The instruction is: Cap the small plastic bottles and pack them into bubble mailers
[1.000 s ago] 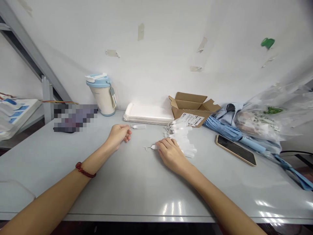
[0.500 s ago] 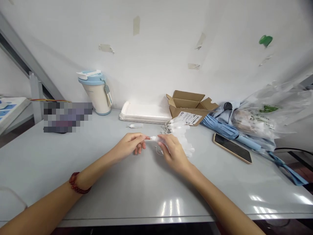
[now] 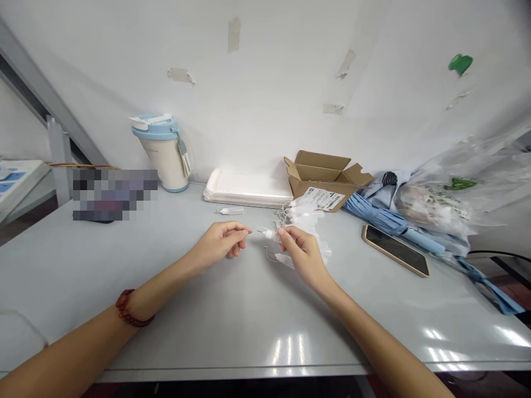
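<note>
My right hand is closed round a small white plastic bottle with a thin cord, held just above the grey table. My left hand hovers a short way to its left with thumb and fingertips pinched together; what they hold, if anything, is too small to see. Behind my right hand lies a pile of several similar white bottles. One single bottle lies apart, farther back on the table.
Along the wall stand a blue-lidded cream cup, a stack of white trays and an open cardboard box. To the right lie a phone, a folded blue umbrella and a plastic bag.
My left hand left the single bottle at the back and came to the middle. My right hand lifted one bottle from the pile; both hands met on it, then drew slightly apart.
</note>
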Tool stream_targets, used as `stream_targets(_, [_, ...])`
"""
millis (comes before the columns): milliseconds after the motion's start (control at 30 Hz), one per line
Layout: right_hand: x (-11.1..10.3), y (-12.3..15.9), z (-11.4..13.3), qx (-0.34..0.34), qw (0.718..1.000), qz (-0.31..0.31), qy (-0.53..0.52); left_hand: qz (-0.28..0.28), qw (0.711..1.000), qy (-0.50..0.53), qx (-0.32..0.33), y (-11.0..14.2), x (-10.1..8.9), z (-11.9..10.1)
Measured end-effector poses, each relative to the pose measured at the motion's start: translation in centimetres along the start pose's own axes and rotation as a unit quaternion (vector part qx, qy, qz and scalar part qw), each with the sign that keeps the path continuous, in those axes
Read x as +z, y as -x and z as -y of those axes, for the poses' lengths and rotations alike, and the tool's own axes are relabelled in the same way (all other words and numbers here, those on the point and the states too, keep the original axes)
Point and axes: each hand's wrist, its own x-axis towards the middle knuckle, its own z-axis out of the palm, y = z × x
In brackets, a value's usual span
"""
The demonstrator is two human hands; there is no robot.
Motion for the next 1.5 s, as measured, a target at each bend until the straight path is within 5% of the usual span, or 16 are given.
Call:
stream_targets(167, [0.0, 0.02, 0.07, 0.008, 1.0, 0.007, -0.019, 0.038, 0.999, 0.003, -0.004, 0.06, 0.13, -0.09])
stream_targets(633, [0.22, 0.13, -0.14, 0.023, 0.999, 0.029, -0.037, 0.048, 0.995, 0.079, -0.022, 0.54, 0.33, -0.34])
stream_targets(1500, [0.25, 0.21, 0.0, 0.021, 0.999, 0.033, -0.029, 0.035, 0.998, 0.053, 0.0, 0.54, 0.33, -0.16])
